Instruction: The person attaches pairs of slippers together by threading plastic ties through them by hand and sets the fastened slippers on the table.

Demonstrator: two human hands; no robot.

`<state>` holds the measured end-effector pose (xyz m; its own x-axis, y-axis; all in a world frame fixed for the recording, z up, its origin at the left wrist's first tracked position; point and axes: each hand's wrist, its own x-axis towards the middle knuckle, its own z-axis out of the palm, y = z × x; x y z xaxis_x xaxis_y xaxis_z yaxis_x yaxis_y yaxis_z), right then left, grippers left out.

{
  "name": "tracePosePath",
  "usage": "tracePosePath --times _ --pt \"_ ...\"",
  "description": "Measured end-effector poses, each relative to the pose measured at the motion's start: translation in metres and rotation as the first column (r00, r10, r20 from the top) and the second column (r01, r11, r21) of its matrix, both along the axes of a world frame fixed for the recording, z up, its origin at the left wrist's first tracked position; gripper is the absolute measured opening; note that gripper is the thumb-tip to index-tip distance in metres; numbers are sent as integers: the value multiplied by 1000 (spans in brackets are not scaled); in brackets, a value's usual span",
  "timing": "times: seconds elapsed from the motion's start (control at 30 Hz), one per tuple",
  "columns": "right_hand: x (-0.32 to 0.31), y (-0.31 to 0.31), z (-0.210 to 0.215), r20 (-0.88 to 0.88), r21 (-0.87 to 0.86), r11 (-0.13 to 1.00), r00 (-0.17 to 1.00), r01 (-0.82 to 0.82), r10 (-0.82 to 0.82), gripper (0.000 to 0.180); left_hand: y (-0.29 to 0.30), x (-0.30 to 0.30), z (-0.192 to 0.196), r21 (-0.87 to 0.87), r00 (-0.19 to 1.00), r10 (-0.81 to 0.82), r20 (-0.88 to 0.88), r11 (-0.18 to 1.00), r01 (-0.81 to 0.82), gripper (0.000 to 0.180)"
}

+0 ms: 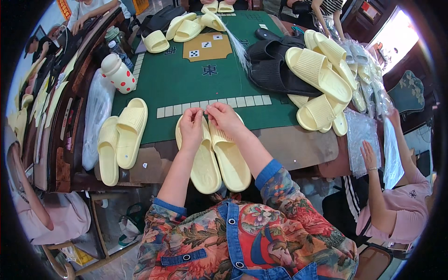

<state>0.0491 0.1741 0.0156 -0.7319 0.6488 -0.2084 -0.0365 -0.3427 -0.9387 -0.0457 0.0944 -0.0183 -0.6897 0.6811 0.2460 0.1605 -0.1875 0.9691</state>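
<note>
My left hand (191, 127) and my right hand (226, 119) meet fingertip to fingertip over the table's near edge. Both are closed in a pinch; whatever lies between the fingers is too small to make out. Beneath them, a pair of pale yellow slide sandals sits side by side, the left slide (206, 170) and the right slide (234, 168) with their heels toward me. My hands partly cover their straps. Just beyond runs a row of white tiles (233, 101) on the green mat (172, 86).
Another yellow pair (132, 135) lies left, near a polka-dot bottle (117, 73). Yellow slides (318, 74) and black slides (270, 70) pile up at right, beside bagged slides (361, 60). White strands (237, 46) hang off yellow slides at the back. At right, a person (392, 200) handles clear bags.
</note>
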Motion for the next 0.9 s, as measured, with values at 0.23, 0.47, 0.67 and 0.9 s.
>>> tracePosePath --times 0.23,0.47,0.67,0.9 --pt "0 -1 0 -6 14 1000 1000 -2 2 19 -1 -1 -1 9 1000 0 31 1000 0 11" --pt "3 2 5 -185 16 953 938 303 -295 16 -10 1 44 171 879 300 -371 952 -253 19" --pt "18 6 1 -351 -91 868 800 488 -486 15 -87 45 97 -694 814 -463 -351 712 106 28" --pt "25 -10 21 -110 330 938 991 108 -76 22 -88 55 32 -450 662 -155 -733 840 -301 56"
